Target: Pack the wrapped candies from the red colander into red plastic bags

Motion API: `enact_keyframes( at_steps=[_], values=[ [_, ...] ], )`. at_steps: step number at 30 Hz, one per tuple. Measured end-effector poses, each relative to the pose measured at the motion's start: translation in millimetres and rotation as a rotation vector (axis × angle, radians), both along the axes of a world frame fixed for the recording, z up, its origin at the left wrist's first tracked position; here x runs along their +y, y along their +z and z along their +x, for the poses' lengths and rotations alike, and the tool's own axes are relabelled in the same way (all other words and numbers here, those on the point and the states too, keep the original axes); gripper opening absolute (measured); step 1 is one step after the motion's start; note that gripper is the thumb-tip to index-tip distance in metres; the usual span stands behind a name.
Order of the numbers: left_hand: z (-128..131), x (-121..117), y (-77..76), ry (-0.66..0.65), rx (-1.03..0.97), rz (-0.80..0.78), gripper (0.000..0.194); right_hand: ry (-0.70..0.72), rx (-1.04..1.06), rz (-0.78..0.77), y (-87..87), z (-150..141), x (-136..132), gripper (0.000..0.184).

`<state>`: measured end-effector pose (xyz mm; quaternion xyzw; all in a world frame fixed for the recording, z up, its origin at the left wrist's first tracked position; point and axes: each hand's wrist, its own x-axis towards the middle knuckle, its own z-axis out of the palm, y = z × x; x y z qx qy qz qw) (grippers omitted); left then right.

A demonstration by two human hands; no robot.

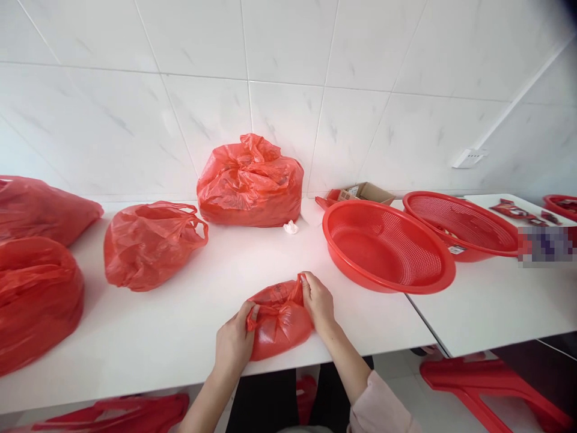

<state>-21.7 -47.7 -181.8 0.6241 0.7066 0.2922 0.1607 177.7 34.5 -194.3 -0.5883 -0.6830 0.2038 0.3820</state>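
Head view: from where I stand, both hands are at work on a small red bag [282, 334], low in the middle of the frame on the white table [171, 343]. Left hand [234, 340] has its thumb and fingers closed on the bag's left corner; right hand [319, 304] pinches the upper right corner just as firmly. I'd guess the bag is soft and fairly light, its thin plastic a bit slippery and easy to tear, so the bunched corners seem the best hold. What's inside I can't tell. A red basket [369, 252] sits right of centre, a larger bag [252, 189] above centre.
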Motion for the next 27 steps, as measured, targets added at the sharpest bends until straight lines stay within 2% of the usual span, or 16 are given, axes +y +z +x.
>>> enact_keyframes(
  at_steps=[6, 9, 12, 14, 16, 18, 19, 21, 24, 27],
  values=[
    [2.4, 1.4, -0.8, -0.011, 0.053, -0.033, 0.022, -0.012, 0.065, -0.07, -0.4, -5.9, -1.1, 0.031],
    [-0.8, -4.3, 6.7, -0.034, 0.006, -0.043, 0.027, -0.008, 0.186, -0.115, 8.9, -1.7, -0.9, 0.032],
    [-9.2, -13.8, 21.7, -0.04, -0.1, 0.016, 0.034, 0.028, 0.342, -0.157, 33.7, 4.6, -3.6, 0.034],
    [-15.8, -19.5, 32.9, -0.054, -0.124, 0.08, 0.038, 0.106, 0.504, -0.203, 56.1, 5.5, -7.2, 0.033],
    [-21.4, -22.6, 41.6, -0.084, -0.122, 0.108, 0.041, 0.249, 0.802, -0.311, 76.6, 2.5, -9.8, 0.03],
    [-25.8, -23.4, 45.3, -0.099, -0.121, 0.105, 0.043, 0.372, 1.132, -0.445, 88.8, -1.5, -8.9, 0.03],
    [-27.9, -23.6, 44.8, -0.096, -0.121, 0.099, 0.043, 0.386, 1.247, -0.497, 90.6, -2.9, -6.6, 0.03],
    [-32.4, -25.4, 39.8, -0.095, -0.112, 0.083, 0.044, 0.327, 1.33, -0.541, 86.1, -3.4, 0.9, 0.032],
    [-39.0, -33.6, 30.6, -0.127, -0.112, 0.038, 0.045, 0.224, 1.316, -0.549, 68.7, -1.0, 15.4, 0.032],
    [-40.6, -42.4, 33.9, -0.148, -0.193, -0.011, 0.046, 0.176, 1.262, -0.527, 58.0, -2.0, 24.8, 0.03]
  ],
)
